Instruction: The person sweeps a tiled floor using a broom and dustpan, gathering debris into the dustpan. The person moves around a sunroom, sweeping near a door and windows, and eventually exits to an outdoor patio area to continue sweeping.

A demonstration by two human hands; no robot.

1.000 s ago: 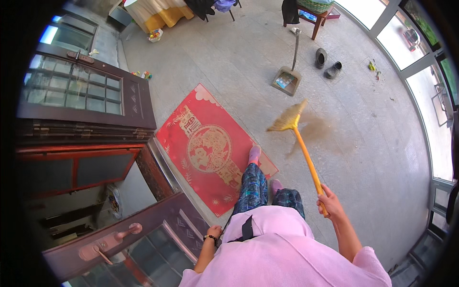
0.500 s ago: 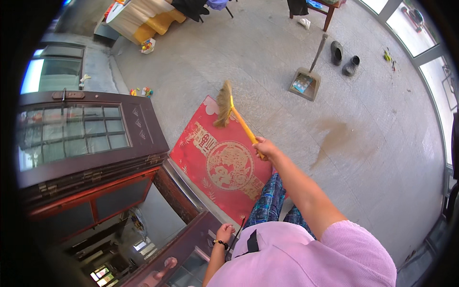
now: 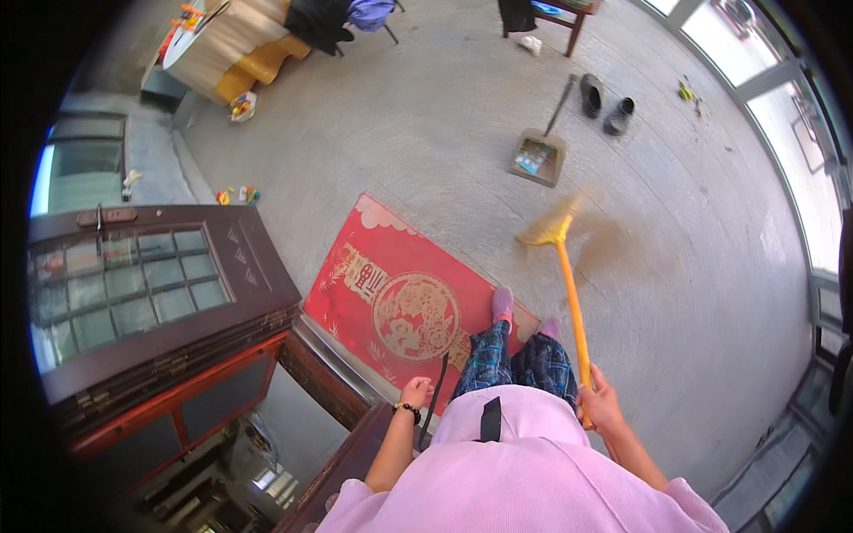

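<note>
Where the right hand [image 3: 602,407] wraps firmly around the end of a yellow handle, we enter item one: a broom [image 3: 573,311], pointing away from the body above the grey floor [image 3: 426,133], its bristles blurred. Beside the head lies a brownish patch of sweepings [image 3: 617,249] — whether the bristles touch it, we cannot tell.

Left hand [image 3: 416,391]: fingers loosely curled near a black cord [image 3: 434,401]; whether it has hold of anything, we cannot tell. On its wrist, we note a dark beaded bracelet [image 3: 407,409].

Beyond the broom, one grey dustpan [image 3: 554,167], handle pointing away, a blue piece [image 3: 533,158] inside. Right of that handle, two dark shoes [image 3: 605,107], slightly apart. Left of the broom, one red mat [image 3: 444,249] with gold figures; we find the left foot [image 3: 500,305] on it. Further left, one brown door [image 3: 253,258], paned.
</note>
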